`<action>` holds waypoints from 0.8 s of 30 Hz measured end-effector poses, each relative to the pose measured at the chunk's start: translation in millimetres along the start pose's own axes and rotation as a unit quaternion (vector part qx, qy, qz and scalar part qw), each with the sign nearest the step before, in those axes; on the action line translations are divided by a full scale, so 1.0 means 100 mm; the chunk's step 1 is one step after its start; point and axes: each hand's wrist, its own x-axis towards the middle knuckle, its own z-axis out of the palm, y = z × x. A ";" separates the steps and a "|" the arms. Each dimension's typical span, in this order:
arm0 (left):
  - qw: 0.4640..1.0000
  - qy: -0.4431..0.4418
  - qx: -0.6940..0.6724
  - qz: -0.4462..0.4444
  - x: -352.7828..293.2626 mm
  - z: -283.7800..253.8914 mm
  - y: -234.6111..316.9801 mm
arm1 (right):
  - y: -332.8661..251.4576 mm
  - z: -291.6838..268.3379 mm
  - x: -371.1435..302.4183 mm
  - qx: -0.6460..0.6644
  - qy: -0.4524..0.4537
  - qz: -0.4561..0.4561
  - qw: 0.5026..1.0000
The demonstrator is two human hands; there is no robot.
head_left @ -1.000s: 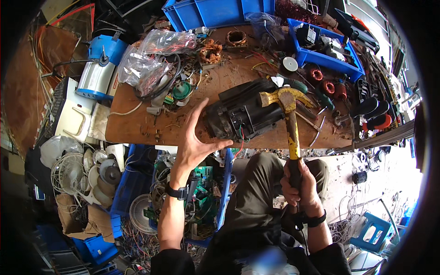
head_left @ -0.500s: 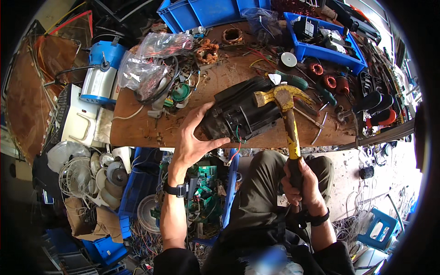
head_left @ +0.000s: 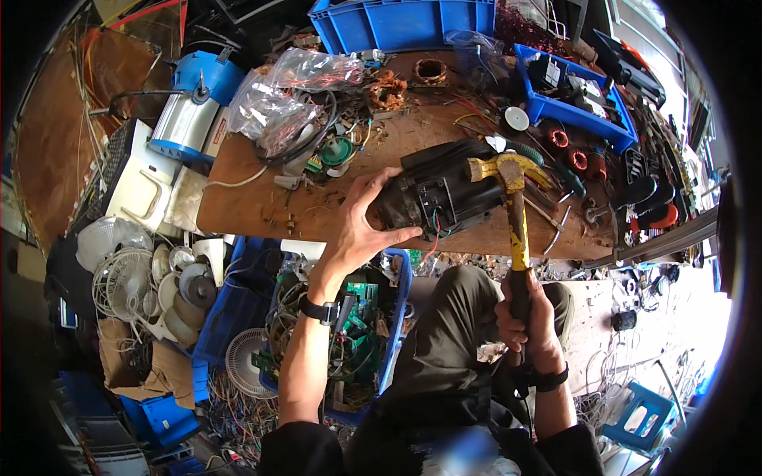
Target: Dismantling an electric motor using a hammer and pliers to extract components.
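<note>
A black motor-like housing (head_left: 448, 198) with thin red and green wires lies near the front edge of the wooden bench. My left hand (head_left: 361, 230) grips its left end, thumb along the near side and fingers at the back. In my right hand (head_left: 530, 313) is a claw hammer (head_left: 517, 230) with a worn yellow head and a dark grip, held by the lower handle. The hammer head overlaps the housing's right end; whether they touch I cannot tell.
Screwdrivers (head_left: 571, 181) and copper coils (head_left: 575, 159) lie right of the housing. A blue tray (head_left: 575, 115) of parts stands behind them. Clear plastic bags (head_left: 270, 111) fill the back left. Below the bench, a blue crate (head_left: 397, 317) holds circuit boards, beside fan parts (head_left: 127, 282).
The view has shifted, so the bench and crates appear farther right. My hands, the hammer and the housing keep nearly the same positions relative to each other.
</note>
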 end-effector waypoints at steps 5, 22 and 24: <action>1.000 0.013 -0.021 -0.005 -0.06 0.01 -0.07 | 0.02 0.01 0.00 0.005 -0.011 -0.002 1.000; 0.971 0.040 -0.210 -0.111 -0.45 0.01 -0.30 | -0.02 0.12 -0.01 -0.017 0.004 -0.027 0.999; 0.971 0.054 -0.210 -0.102 -0.48 0.05 -0.36 | 0.00 0.10 0.01 -0.013 -0.001 -0.031 0.999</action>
